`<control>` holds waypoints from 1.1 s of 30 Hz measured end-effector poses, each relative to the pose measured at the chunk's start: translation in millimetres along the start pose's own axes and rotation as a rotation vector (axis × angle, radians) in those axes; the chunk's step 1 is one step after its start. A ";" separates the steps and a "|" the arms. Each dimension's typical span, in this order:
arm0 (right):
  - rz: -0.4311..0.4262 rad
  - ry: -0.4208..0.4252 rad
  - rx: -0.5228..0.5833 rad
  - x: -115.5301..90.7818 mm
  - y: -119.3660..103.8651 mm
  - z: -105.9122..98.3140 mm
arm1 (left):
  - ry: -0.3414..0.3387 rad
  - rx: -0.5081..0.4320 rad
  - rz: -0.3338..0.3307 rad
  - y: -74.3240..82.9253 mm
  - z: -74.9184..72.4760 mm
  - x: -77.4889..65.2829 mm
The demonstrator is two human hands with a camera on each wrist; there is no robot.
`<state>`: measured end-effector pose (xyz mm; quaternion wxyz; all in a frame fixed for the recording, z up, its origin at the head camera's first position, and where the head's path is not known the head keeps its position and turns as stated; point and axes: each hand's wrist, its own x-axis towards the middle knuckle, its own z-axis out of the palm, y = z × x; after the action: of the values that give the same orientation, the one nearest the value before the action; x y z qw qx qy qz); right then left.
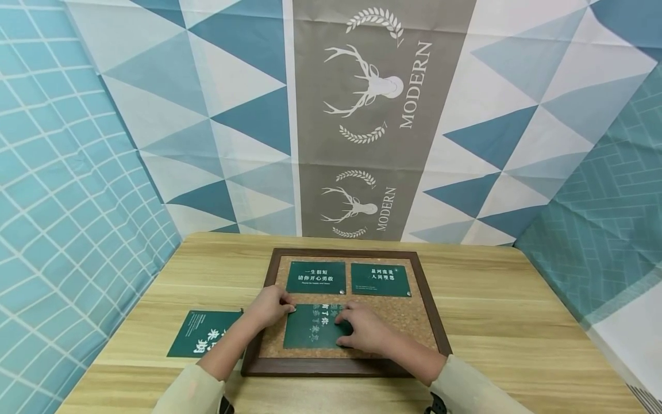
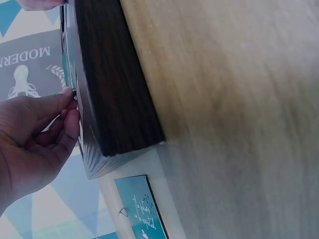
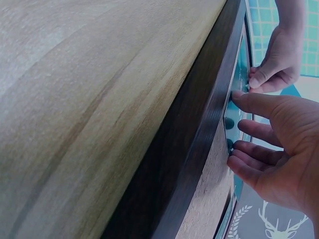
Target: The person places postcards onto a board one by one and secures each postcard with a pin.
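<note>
A dark green card with white Chinese writing lies on the lower left of a framed cork board. At the card's upper left corner my left hand pinches a small thumbtack between thumb and finger; in the left wrist view a tiny dark bit shows at the fingertips of the left hand. My right hand rests spread fingertips on the card's right side, covering some of its writing. The right wrist view shows the thumb and fingers of the right hand touching the card's surface.
Two more green cards, a left one and a right one, lie along the board's upper half, each with a shiny tack at its lower right corner. Another green card lies on the wooden table, left of the brown frame.
</note>
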<state>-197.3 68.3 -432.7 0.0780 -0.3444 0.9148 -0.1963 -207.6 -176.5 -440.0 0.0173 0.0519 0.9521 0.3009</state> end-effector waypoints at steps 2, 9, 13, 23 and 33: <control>0.003 -0.001 -0.001 -0.3 0.2 0.1 | -0.003 0.009 0.005 0.8 0.3 0.6; 0.009 -0.006 -0.005 -1.0 0.2 0.0 | -0.012 0.030 0.019 5.0 1.1 0.7; 0.013 -0.009 -0.016 -0.6 0.6 0.2 | -0.003 0.025 0.027 6.3 1.4 0.0; 0.010 -0.011 -0.004 -0.7 -1.1 -1.0 | 0.043 0.013 0.014 3.0 5.7 -5.0; 0.019 -0.017 -0.017 -0.7 -1.3 0.3 | 0.053 -0.017 0.015 3.6 3.1 -11.0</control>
<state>-195.9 67.7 -432.4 0.0848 -0.3379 0.9190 -0.1848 -196.2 -172.9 -440.5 -0.0099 0.0507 0.9492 0.3105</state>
